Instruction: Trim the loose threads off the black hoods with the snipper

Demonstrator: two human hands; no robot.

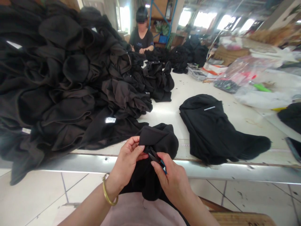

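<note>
A black garment (158,138) hangs bunched over the table's front edge, close to my body. My left hand (128,160) pinches its fabric between thumb and fingers; a gold bangle is on that wrist. From the other side, my right hand (170,172) closes around small thread snips (154,156) with dark blades and a bit of blue at the handle. The blades point at the cloth beside my left fingertips. Whether they touch a thread is too small to tell.
A tall heap of black garments (70,72) fills the left side. Black pieces lie stacked (207,125) at right on the white table (164,112). Plastic bags (256,72) and a phone-like dark object (293,147) are farther right. Another person (142,39) works across the table.
</note>
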